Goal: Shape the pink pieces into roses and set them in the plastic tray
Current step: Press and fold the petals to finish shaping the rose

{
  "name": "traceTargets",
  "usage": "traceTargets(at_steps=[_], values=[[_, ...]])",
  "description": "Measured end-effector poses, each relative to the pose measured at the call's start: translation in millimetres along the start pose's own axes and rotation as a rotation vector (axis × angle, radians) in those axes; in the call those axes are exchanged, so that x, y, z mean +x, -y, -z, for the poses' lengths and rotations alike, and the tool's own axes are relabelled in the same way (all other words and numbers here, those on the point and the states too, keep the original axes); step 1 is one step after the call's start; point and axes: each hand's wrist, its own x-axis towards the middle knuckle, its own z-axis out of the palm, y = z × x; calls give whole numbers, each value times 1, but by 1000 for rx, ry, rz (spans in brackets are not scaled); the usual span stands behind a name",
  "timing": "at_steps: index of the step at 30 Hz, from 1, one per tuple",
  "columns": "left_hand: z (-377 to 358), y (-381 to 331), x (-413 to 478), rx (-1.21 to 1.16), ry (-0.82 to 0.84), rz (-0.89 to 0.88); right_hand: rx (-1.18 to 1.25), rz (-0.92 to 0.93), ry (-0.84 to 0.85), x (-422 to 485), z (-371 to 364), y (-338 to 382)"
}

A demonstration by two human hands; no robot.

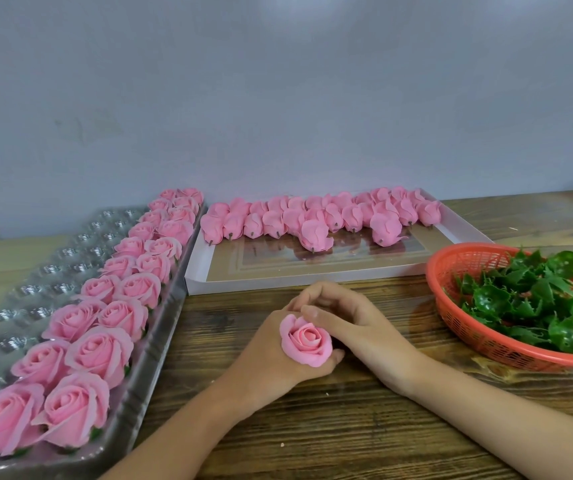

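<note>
Pink rose (pixel 306 341), near the middle of the wooden table (pixel 312 427), seated in the left hand (pixel 271 362). The fingers of that hand are curled round the bloom from below, so the base is hidden. The rose's axis stands roughly upright, with the open face turned up toward the viewer. The right hand (pixel 354 323) meets it from 2 o'clock with its fingers bent. Its thumb (pixel 311 311) lies on the rim of the outer petal at the bloom's 12 o'clock edge. Whether a finger behind that petal closes a pinch cannot be told. Judged from the formed spiral, shaping is almost complete and placing comes next. The plastic tray (pixel 35 258) lies at 9 o'clock from the hands, and its long axis runs from 7 o'clock up toward 1 o'clock. Finished roses (pixel 99 351) fill its two nearest columns. The bare cells lie beyond these, farther toward 9 o'clock, so the rose would have to pass over the finished blooms to reach one. The left hand is the nearer to the tray and already carries the rose. Unshaped pink pieces (pixel 312 220) lie in a row in the white box (pixel 312 282) at 12 o'clock. A red basket (pixel 468 327) of green leaf pieces (pixel 537 299) sits at 3 o'clock.
</note>
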Motion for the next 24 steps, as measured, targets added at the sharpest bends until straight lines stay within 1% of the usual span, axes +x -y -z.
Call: traceTargets(at_steps=[3,5,7,10,14,17,21,24], values=[[0,1,0,20,3,0,33,-8,-1,1,2,-1],[0,1,0,18,9,3,35,17,-28,0,3,-2],[0,2,1,29,22,-3,1,62,-51,0,3,1],[1,2,2,38,53,-13,-93,90,-39,3,3,11],[0,-2,4,-11,59,-40,-187,-1,38,7,6,22],[0,-3,5,-29,76,-55,-297,-54,54,9,9,28],[0,-5,4,-6,107,-49,-450,-72,90,10,12,38],[0,-5,3,24,127,-45,-517,-72,134,12,14,44]])
